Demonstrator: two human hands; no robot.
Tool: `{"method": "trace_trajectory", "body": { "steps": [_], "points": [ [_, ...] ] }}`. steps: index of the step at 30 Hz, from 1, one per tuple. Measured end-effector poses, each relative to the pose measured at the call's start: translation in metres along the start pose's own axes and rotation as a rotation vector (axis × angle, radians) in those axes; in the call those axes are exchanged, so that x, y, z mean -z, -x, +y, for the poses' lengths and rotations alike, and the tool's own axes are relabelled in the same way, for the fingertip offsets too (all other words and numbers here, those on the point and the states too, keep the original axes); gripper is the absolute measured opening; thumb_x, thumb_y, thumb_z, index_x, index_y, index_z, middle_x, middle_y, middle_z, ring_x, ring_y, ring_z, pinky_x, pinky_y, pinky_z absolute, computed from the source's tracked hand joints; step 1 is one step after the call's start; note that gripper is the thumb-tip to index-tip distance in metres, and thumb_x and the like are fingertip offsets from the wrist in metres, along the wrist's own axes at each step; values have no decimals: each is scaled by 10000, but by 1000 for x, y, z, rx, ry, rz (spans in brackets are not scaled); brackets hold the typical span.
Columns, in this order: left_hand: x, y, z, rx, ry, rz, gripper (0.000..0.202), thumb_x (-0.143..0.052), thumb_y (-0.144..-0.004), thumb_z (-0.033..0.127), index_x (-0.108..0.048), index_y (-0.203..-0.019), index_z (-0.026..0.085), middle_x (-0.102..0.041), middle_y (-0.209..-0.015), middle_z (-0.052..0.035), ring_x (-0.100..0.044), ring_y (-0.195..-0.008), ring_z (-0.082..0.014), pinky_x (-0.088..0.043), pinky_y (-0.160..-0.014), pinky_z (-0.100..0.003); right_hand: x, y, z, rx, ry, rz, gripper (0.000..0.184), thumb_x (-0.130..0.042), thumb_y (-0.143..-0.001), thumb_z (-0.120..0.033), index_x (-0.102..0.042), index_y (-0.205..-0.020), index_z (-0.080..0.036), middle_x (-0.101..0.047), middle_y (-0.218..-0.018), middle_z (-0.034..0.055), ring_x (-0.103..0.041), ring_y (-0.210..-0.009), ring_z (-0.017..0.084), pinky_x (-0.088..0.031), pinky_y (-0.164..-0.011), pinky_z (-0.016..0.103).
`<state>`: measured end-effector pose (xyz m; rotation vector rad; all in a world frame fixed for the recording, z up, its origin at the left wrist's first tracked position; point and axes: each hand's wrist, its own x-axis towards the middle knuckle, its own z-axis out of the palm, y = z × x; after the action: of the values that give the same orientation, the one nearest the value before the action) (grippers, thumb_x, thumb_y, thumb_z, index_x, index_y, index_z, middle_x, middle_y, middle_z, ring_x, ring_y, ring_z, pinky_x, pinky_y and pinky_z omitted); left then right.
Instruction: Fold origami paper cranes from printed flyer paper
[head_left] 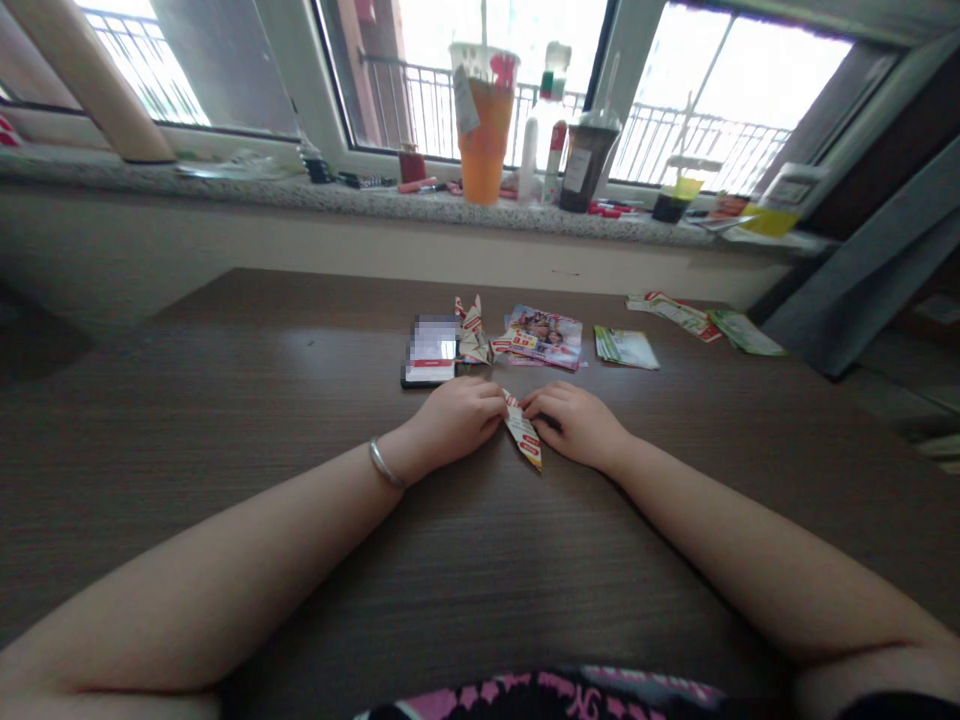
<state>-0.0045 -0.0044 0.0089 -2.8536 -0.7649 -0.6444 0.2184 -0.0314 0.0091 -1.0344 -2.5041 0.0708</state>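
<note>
A narrow folded paper strip (523, 433), printed in red and white and tapering to a point toward me, lies on the dark wooden table (360, 580). My left hand (471, 412) has its fingers curled together on the paper's upper left edge; a silver bangle circles that wrist. From the other side, my right hand (576, 420) pinches the upper right edge, its thumb lower than the bent fingers. Both hands rest low on the tabletop, and the fingertips partly hide the top of the strip. Just beyond them stands a folded paper figure (474, 338) with upright points.
Left of the figure is a phone (431, 360) with a lit screen. Printed leaflets (547, 335) are stacked behind my hands, with smaller papers (626, 348) and loose strips (686, 318) farther right. Along the windowsill are an orange drink cup (484, 140), a dark cup (587, 165) and bottles.
</note>
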Motion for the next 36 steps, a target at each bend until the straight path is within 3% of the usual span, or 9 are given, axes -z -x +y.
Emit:
{"method": "trace_trajectory", "body": {
  "steps": [5, 9, 13, 17, 22, 30, 36],
  "points": [
    [-3, 0, -1, -19, 33, 29, 202, -516, -900, 173, -703, -972, 147, -725, -1011, -82, -661, -949, -208, -513, -876, -362, 5, 2, -2, 100, 149, -62, 176, -533, -927, -240, -653, -1051, -203, -705, -1118, 54, -631, -1009, 197, -496, -870, 329],
    [-3, 0, -2, -29, 73, 60, 249, -487, -939, 225, -708, -1028, 154, -724, -1078, -67, -658, -1007, -206, -503, -935, -378, 5, 4, -5, 180, 303, -40, 235, -471, -968, -300, -659, -1055, -189, -699, -1148, 58, -632, -1003, 202, -495, -812, 319],
    [-3, 0, -3, -41, 46, 79, 239, -508, -931, 245, -711, -1016, 153, -718, -1092, -75, -651, -1009, -219, -509, -921, -396, 7, 5, -10, 236, 404, -19, 232, -455, -980, -299, -657, -1051, -208, -692, -1161, 42, -625, -992, 186, -468, -716, 301],
    [-4, 0, -3, -32, 45, 66, 211, -540, -909, 240, -686, -1033, 152, -697, -1111, -94, -628, -1024, -224, -499, -924, -404, 11, 4, -15, 299, 449, -71, 231, -435, -991, -261, -625, -1116, -218, -695, -1142, 41, -599, -1034, 190, -437, -713, 303],
    [-3, 0, -2, 23, 84, 15, 137, -576, -872, 209, -650, -973, 151, -666, -1038, -96, -606, -951, -212, -499, -847, -367, 12, 4, -19, 289, 366, -85, 228, -428, -990, -236, -639, -1075, -213, -697, -1096, 67, -591, -1016, 201, -426, -722, 319],
    [-5, -1, -2, -9, 113, -25, 119, -519, -908, 215, -607, -861, 151, -634, -917, -76, -581, -863, -188, -473, -781, -311, 8, 4, -16, 278, 378, -84, 199, -453, -979, -242, -645, -1024, -216, -694, -1077, 61, -575, -1004, 196, -417, -723, 305],
    [-2, 0, -1, -37, 164, -40, 106, -519, -901, 179, -621, -909, 153, -649, -956, -75, -600, -897, -183, -482, -808, -297, 3, 3, -9, 180, 255, -23, 180, -509, -935, -269, -676, -890, -216, -696, -955, 54, -566, -906, 194, -444, -732, 298]
  ]
}}
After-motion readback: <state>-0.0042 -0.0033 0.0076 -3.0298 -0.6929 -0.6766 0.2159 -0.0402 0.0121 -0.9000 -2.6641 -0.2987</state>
